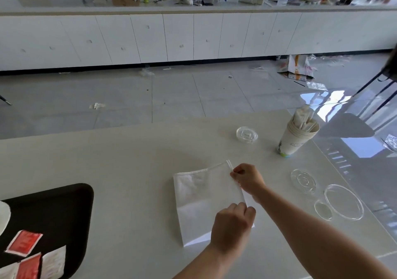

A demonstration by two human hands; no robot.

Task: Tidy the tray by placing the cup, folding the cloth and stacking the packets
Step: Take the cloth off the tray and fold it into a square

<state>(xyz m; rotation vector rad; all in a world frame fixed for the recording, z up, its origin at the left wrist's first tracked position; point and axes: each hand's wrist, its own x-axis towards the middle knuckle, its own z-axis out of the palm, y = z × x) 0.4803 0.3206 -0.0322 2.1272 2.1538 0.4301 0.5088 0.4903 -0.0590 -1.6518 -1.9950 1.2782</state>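
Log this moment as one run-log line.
step: folding cloth | left hand pinches near edge | right hand pinches far corner | packets on tray

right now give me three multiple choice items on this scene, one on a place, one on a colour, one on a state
1. Where does the white folded cloth lie?
A. on the black tray
B. on the pale table, right of the tray
C. on the floor

2. What colour are the printed faces of the square packets on the black plastic tray?
A. red
B. green
C. blue

3. What are the hands doing?
A. both resting flat
B. both pinching the cloth's right edge
C. one lifting the paper cup

Answers: 1 B, bare table lies between cloth and tray. 2 A, red shows on them. 3 B, the left hand and right hand grip that edge.
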